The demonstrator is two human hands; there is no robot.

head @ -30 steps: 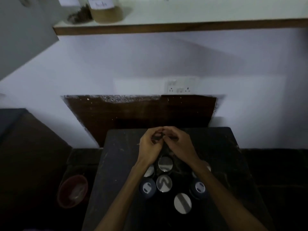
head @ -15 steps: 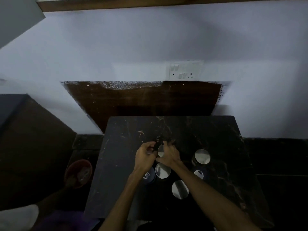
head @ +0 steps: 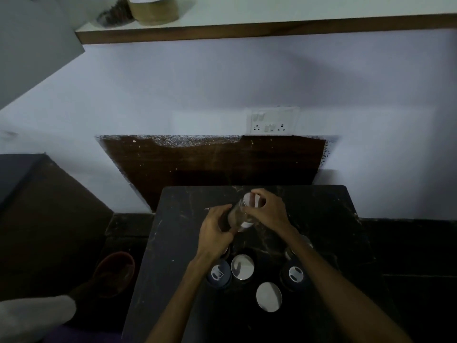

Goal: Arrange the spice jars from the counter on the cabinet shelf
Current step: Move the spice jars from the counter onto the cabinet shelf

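Both hands hold one clear glass spice jar (head: 238, 216) tilted above the black marble counter (head: 173, 243), toward its far edge. The left hand (head: 215, 231) is wrapped round the jar's lower body; the right hand (head: 268, 210) closes its fingers over the upper part, near the white label and the lid end. Nearer the counter's front edge stand further jars, two with steel lids (head: 242, 266) and two with dark lids (head: 218, 274). On the cabinet shelf (head: 272, 30) above, two filled jars (head: 153, 8) sit at its left end.
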